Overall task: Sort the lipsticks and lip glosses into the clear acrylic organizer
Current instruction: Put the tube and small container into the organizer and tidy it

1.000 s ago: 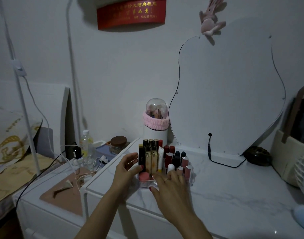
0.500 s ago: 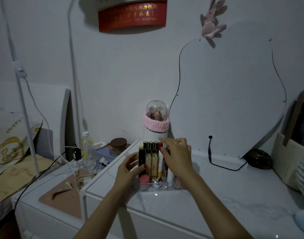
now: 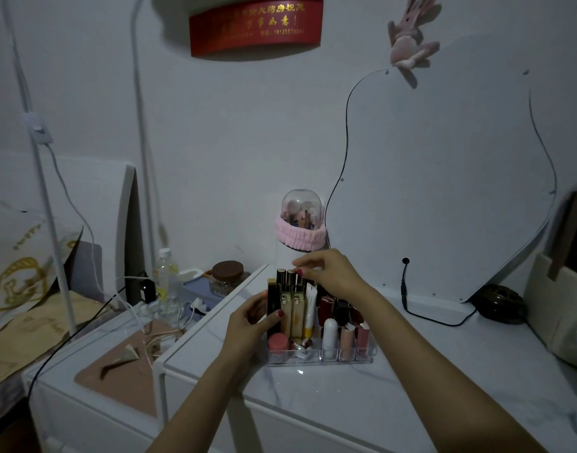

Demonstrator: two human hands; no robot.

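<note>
Head view: sorting looks almost finished

Nearest me, the clear acrylic organizer [image 3: 320, 358] sits full on the tabletop [image 3: 362, 397]. My left hand [image 3: 248, 325] grips its black lipstick [image 3: 273, 308]; beyond, my right hand's [image 3: 333, 273] fingers [image 3: 305, 272] pinch a gold-capped gloss [image 3: 300, 284]. I see no loose tubes left.

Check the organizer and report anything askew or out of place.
In the clear acrylic organizer, one small silvery item lies tilted in a front compartment while the tubes around it stand upright. Nothing looks spilled or broken. The dim light hides what it is.
</note>
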